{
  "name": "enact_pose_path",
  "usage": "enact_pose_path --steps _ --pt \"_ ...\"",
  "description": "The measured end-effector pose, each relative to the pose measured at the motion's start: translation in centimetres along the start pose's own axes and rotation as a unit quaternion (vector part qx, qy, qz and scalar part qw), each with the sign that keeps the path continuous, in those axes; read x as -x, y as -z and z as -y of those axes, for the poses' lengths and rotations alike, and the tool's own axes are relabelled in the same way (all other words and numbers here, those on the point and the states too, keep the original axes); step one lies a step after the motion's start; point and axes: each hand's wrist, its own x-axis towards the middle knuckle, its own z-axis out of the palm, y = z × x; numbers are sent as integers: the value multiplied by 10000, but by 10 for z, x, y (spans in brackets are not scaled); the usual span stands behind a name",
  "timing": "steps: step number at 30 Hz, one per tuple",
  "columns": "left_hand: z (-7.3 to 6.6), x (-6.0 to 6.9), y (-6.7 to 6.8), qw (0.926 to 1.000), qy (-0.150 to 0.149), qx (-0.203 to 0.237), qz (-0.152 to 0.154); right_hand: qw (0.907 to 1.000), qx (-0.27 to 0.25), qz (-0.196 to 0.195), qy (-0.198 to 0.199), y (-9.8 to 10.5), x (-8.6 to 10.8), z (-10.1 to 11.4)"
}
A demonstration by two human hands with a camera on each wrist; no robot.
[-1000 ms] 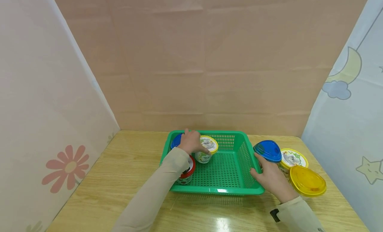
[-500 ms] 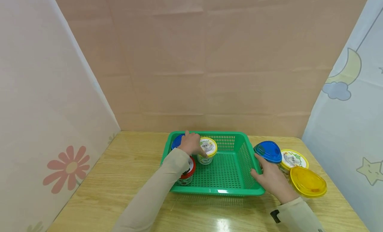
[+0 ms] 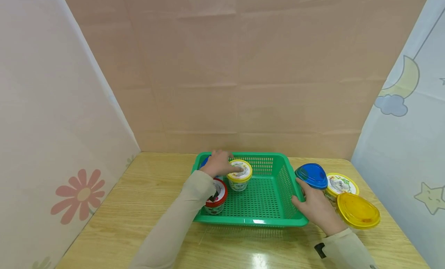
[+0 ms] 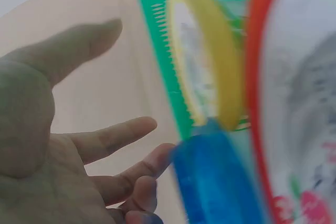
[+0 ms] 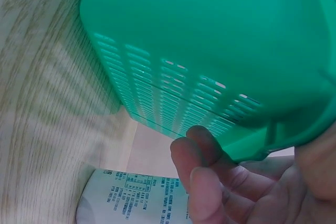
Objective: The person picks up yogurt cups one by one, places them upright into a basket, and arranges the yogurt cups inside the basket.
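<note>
A green plastic basket with slotted sides sits on the table. My right hand grips its right rim, the thumb inside and fingers curled below the rim outside in the right wrist view. Over the basket's left part, my left hand is spread above a tub with a yellow-rimmed lid. In the left wrist view the left hand holds nothing, its thumb apart from the fingers. A red-lidded tub stands in the front left corner; a blue-lidded container behind it is mostly hidden by the hand in the head view.
Right of the basket stand a blue-lidded container, a tub with a yellow-rimmed lid and a yellow-lidded container. The wooden table meets a brown backdrop behind the basket.
My left hand has let go of the yellow-rimmed tub, now standing upright in the basket, and has lifted slightly up and left. The right hand stays on the rim.
</note>
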Motion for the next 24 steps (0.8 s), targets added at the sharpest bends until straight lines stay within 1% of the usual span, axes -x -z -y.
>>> enact_pose_path --steps 4,7,11,14,16,19,22,24 --pt "3 10 18 9974 -190 695 -50 10000 -19 -21 17 -2 0 -2" --pt "6 19 31 9936 -274 1092 -59 10000 -16 -54 47 -2 0 -3" --pt "16 33 46 9906 -442 1282 -160 10000 -8 -64 41 -3 0 -3" --pt "30 47 53 9878 -632 1409 -222 10000 -10 -40 2 -3 0 -2" --pt "41 57 56 9863 -688 1479 -228 10000 -9 -36 -5 -4 0 -2" --pt "59 72 55 9873 -595 1458 -212 10000 -44 -39 -4 -4 -1 -2" --pt "77 84 50 9903 -389 1320 -205 10000 -75 -52 8 -4 0 -2" --pt "88 88 43 9916 -301 1232 -266 9999 -88 -60 9 -3 0 -2"
